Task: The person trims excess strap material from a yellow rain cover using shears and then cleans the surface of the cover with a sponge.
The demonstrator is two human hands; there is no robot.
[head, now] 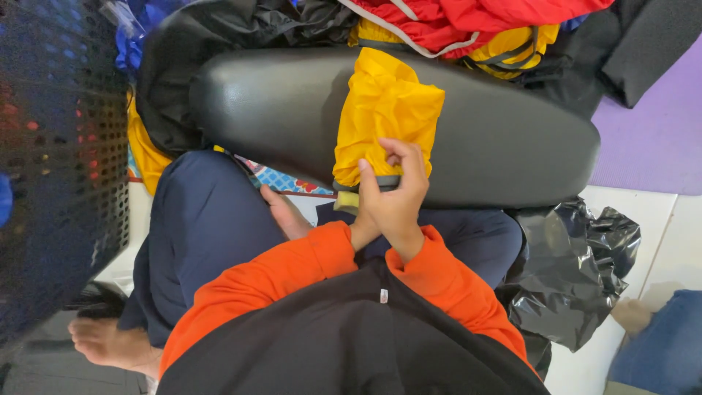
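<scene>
A yellow garment [385, 110] with a grey hem lies draped over a long black padded board [504, 139] in front of me. My right hand [397, 196] pinches the grey hem at the near edge of the board, thumb on the left and fingers curled over the fabric. My left hand [361, 232] shows only as a wrist coming out of an orange sleeve. It runs under the right hand toward the same hem, and its fingers are hidden. I sit with dark blue trousers [205, 227] under the board.
A heap of red [468, 18], yellow and black garments lies beyond the board. A black perforated crate [58, 146] stands at the left. A crumpled black plastic bag [578, 271] lies at the right, with a purple mat [658, 132] behind it. Another person's blue clothing [665, 344] shows at the bottom right.
</scene>
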